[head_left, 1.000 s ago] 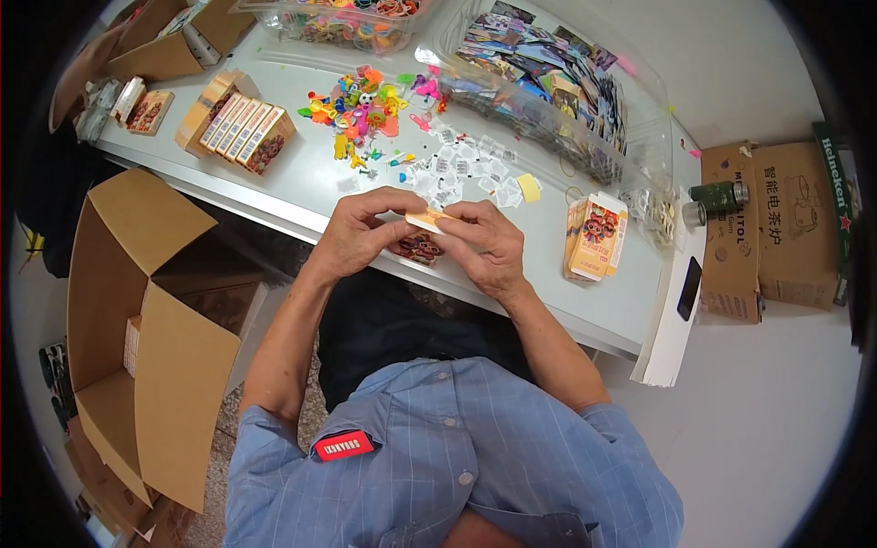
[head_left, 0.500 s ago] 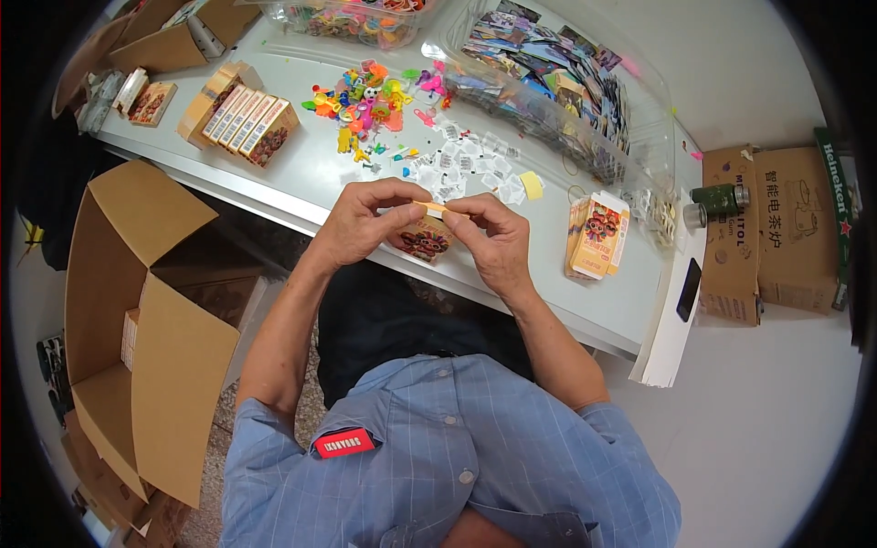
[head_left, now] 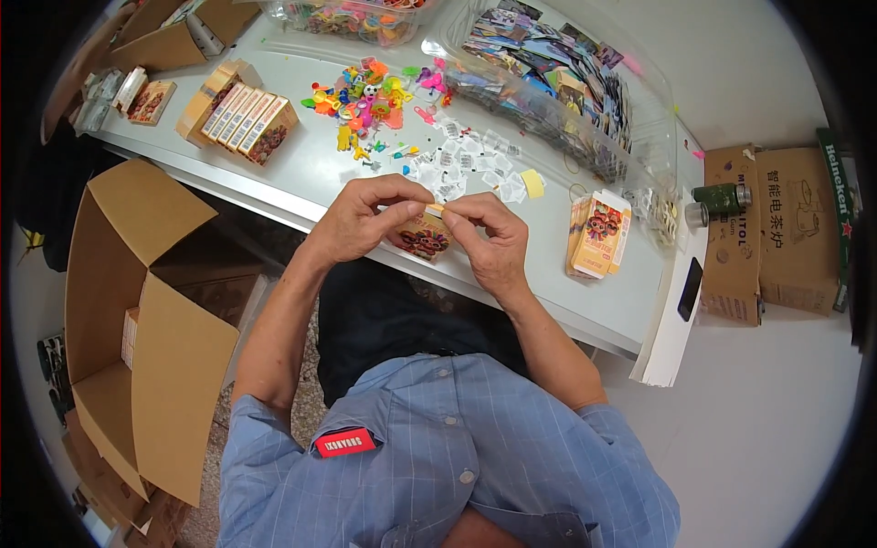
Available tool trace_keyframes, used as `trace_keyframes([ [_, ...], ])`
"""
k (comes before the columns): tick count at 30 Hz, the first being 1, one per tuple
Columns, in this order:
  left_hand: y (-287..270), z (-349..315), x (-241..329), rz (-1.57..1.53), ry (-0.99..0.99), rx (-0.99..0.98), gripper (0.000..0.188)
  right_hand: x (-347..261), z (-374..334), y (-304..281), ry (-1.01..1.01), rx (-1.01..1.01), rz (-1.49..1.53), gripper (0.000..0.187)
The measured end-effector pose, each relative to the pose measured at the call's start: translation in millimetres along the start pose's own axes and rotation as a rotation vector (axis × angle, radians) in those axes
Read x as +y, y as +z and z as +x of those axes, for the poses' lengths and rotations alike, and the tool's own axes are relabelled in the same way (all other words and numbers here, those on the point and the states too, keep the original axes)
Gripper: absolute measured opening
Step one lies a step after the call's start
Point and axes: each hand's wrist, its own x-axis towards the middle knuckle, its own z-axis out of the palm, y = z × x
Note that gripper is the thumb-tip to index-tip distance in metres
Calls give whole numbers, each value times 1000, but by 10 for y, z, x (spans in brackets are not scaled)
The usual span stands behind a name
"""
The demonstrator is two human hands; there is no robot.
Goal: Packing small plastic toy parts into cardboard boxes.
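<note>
Between my two hands, at the table's near edge, is a small printed carton (head_left: 423,241) with a colourful cartoon picture on its side. My left hand (head_left: 373,217) pinches the carton's top at its left, thumb and fingers closed on it. At the right end of the same top edge, my right hand (head_left: 489,239) grips with thumb and fingertips. A strip of the orange top flap shows between the fingertips; the rest of the top is covered by my fingers. Just beyond my hands lie many small white printed packets (head_left: 466,164).
Colourful small toys (head_left: 370,100) lie beyond the packets. Finished-looking cartons (head_left: 251,126) stand in a row at left, flat cartons (head_left: 598,236) at right. A clear bin of cards (head_left: 548,110) sits behind. An open cardboard box (head_left: 183,365) stands at lower left.
My fingertips have shifted slightly along the carton's top, and less of the orange flap shows now. The carton and both hands stay in nearly the same place.
</note>
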Motion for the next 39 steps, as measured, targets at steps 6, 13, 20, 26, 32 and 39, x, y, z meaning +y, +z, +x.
trace_keyframes([
  [6,-1,-62,-64,-54,32,16,22,144,-60,-50,-209,-47,-87,18],
  [13,23,-51,-74,-5,44,57,20,192,-122,-57,-287,-79,-129,31],
  [20,20,-95,-218,38,85,102,26,197,-87,-17,-326,-61,-201,24],
  [26,271,-471,-150,119,-40,346,46,204,-102,54,53,66,200,18],
  [32,-386,-559,108,1007,189,918,40,-49,63,279,77,53,277,20],
  [39,-664,-386,-229,1408,320,1046,44,-121,-212,-152,-51,-89,-148,14],
])
